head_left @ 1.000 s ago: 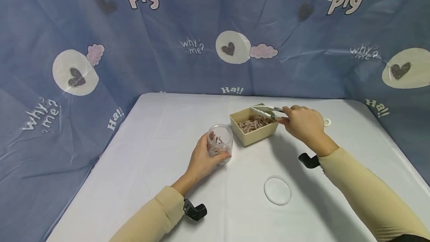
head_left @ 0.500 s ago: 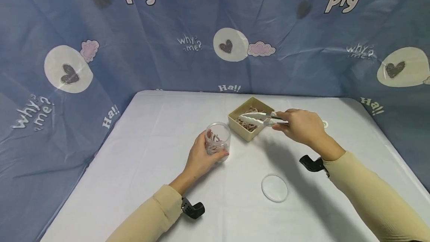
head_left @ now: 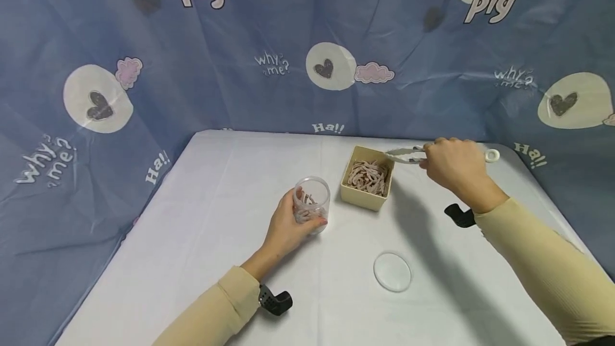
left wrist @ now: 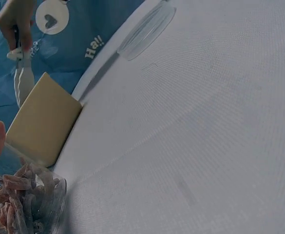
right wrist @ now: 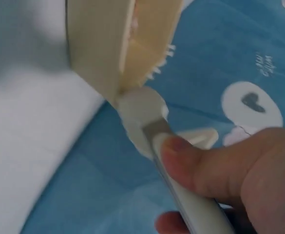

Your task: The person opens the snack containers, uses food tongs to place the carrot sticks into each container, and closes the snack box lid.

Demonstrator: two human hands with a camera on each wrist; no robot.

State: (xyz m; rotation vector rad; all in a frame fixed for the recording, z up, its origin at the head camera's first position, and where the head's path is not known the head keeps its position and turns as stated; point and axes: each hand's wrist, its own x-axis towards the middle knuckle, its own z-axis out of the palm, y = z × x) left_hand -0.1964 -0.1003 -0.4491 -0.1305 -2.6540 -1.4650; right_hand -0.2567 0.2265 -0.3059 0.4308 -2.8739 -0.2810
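Note:
My left hand (head_left: 284,229) grips a clear round jar (head_left: 312,196) standing on the white table, with some brownish strips inside. In the left wrist view the strips (left wrist: 18,195) show through the jar's wall. Right of the jar is a cream box (head_left: 363,198) with many more strips (head_left: 367,177) in it. My right hand (head_left: 454,167) holds white-tipped tongs (head_left: 405,155), their tips at the box's back right corner. In the right wrist view the thumb presses the tongs' handle (right wrist: 196,207) and a tip (right wrist: 143,112) meets the box's corner.
A clear round lid (head_left: 392,271) lies on the white table (head_left: 240,202), nearer me than the box. Behind the table and along its sides hangs a blue patterned cloth (head_left: 269,100).
The tongs moved from over the box to its back right corner as my right hand went right and away from me. The box has turned and shifted slightly right. My left hand stays on the jar.

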